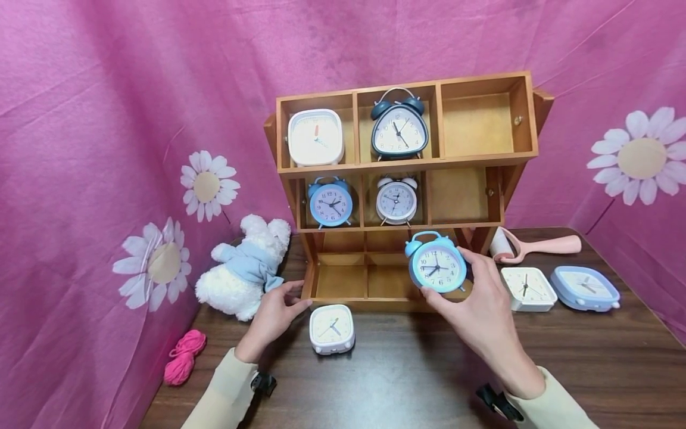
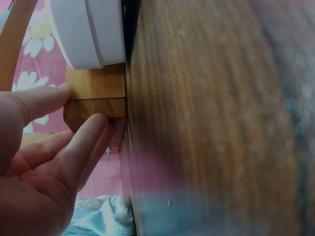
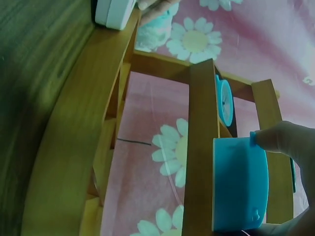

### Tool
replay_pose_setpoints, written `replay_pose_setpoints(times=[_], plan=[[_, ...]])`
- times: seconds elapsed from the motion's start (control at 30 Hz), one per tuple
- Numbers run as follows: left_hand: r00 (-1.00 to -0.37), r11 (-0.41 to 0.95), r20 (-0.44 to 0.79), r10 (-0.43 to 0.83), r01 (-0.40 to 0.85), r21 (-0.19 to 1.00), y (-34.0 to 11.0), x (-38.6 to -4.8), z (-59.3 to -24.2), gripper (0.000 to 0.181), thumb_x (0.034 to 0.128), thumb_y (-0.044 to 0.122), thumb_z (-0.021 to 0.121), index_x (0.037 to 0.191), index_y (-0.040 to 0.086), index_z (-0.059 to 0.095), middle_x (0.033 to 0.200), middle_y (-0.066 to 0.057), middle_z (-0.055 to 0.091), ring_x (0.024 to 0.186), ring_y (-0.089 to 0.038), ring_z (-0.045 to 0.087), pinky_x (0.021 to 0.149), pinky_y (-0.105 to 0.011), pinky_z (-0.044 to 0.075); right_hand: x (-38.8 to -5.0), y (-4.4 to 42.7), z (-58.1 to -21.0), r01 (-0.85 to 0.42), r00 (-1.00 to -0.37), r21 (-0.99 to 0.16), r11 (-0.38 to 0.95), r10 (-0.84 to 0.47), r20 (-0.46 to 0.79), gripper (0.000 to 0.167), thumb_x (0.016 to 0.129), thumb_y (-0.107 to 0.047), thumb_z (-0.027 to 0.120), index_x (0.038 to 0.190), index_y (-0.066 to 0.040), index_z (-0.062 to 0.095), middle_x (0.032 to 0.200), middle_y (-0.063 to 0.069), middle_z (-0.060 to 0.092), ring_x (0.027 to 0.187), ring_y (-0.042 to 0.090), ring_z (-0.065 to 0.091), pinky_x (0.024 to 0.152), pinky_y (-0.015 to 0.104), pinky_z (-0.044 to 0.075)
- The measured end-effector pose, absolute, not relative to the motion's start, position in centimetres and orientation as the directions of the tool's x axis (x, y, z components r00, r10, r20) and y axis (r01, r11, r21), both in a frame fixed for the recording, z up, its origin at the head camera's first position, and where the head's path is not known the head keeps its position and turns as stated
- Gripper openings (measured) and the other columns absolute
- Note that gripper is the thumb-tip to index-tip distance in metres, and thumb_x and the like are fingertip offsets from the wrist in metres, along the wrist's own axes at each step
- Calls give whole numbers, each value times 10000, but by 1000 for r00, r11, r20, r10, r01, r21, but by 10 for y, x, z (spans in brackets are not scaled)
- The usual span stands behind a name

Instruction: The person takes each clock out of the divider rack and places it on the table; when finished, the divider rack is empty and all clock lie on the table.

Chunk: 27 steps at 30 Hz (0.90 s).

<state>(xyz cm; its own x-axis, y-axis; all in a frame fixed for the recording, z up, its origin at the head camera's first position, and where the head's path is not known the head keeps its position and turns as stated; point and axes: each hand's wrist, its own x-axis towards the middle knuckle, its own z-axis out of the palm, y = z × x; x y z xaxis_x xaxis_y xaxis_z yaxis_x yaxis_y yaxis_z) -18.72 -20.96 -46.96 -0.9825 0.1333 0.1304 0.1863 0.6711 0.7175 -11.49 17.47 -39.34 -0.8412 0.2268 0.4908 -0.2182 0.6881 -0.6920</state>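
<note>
My right hand [image 1: 485, 313] grips a light blue twin-bell alarm clock [image 1: 437, 266] by its right side, thumb below and fingers behind. The clock is raised in front of the lower right part of the wooden shelf [image 1: 375, 306], and its blue side [image 3: 239, 184] fills part of the right wrist view. At the shelf's bottom left corner, my left hand [image 1: 274, 319] pinches the wooden end [image 2: 96, 105] between thumb and fingers. A small white square clock [image 1: 332, 329] stands on the table just right of that hand.
Shelf compartments hold a white clock [image 1: 316, 138], a dark green clock [image 1: 399, 131], a blue clock [image 1: 330, 204] and a white twin-bell clock [image 1: 396, 201]. At right lie a white square clock [image 1: 527, 289], a blue clock [image 1: 584, 288] and a pink-handled roller [image 1: 541, 245]. A plush toy [image 1: 241, 268] and pink yarn [image 1: 184, 357] are left.
</note>
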Motion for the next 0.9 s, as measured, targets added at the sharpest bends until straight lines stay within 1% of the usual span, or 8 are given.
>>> replay_pose_setpoints(times=[0.13, 0.2, 0.33, 0.4, 0.53, 0.6, 0.7, 0.9], plan=[[-985, 668, 118, 127, 173, 723, -210, -188, -472, 476, 974, 168, 874, 1406, 20, 739, 1137, -168, 843, 925, -206, 823, 770, -311, 614, -110, 171, -399, -207, -866, -690, 694, 198, 459, 906, 727, -245, 1026, 1497, -10, 611, 1373, 204, 650, 1235, 384, 641, 981, 441, 441], [-983, 668, 124, 134, 182, 721, -212, -191, -476, 479, 976, 186, 875, 1406, 26, 740, 1130, -165, 844, 918, -192, 821, 761, -310, 615, -108, 169, -402, -203, -878, -689, 696, 182, 442, 899, 731, -248, 1024, 1494, -8, 613, 1361, 204, 660, 1218, 382, 653, 977, 488, 475], [-974, 670, 154, 167, 226, 707, -220, -199, -491, 509, 992, 283, 875, 1419, 46, 734, 1147, -134, 846, 896, -120, 806, 724, -276, 601, -104, 162, -411, -202, -898, -683, 702, 146, 415, 899, 732, -268, 1026, 1494, -16, 621, 1355, 194, 680, 1209, 385, 689, 977, 577, 537], [-967, 668, 171, 189, 255, 699, -225, -205, -501, 522, 1008, 317, 861, 1430, 41, 724, 1138, -148, 842, 878, -123, 801, 702, -275, 591, -102, 158, -415, -203, -907, -683, 701, 127, 401, 904, 725, -275, 1033, 1489, -16, 626, 1358, 188, 686, 1217, 385, 697, 988, 596, 548], [-974, 656, 147, 174, 226, 720, -221, -199, -491, 501, 1004, 262, 860, 1423, 24, 726, 1129, -171, 839, 897, -180, 811, 712, -302, 607, -98, 151, -423, -190, -929, -687, 701, 98, 356, 909, 720, -299, 1043, 1478, -20, 626, 1352, 179, 692, 1220, 366, 696, 1002, 592, 548], [-980, 658, 130, 152, 199, 726, -214, -193, -479, 487, 989, 199, 862, 1413, 1, 726, 1137, -190, 835, 910, -211, 814, 719, -314, 615, -95, 149, -426, -183, -938, -687, 703, 85, 336, 906, 722, -316, 1045, 1472, -25, 628, 1347, 176, 694, 1204, 357, 700, 998, 584, 552], [-985, 673, 111, 131, 171, 720, -209, -187, -468, 482, 981, 172, 864, 1411, 3, 729, 1152, -183, 835, 919, -203, 811, 729, -298, 609, -92, 145, -430, -178, -946, -687, 704, 70, 316, 904, 722, -340, 1046, 1463, -29, 632, 1343, 173, 699, 1182, 350, 708, 986, 574, 562], [-992, 685, 78, 101, 126, 718, -206, -186, -467, 480, 988, 150, 861, 1434, 29, 727, 1185, -159, 837, 950, -203, 816, 760, -283, 602, -86, 141, -436, -154, -958, -680, 717, 60, 280, 911, 718, -383, 1046, 1458, -46, 636, 1313, 137, 706, 1137, 314, 716, 950, 535, 574]])
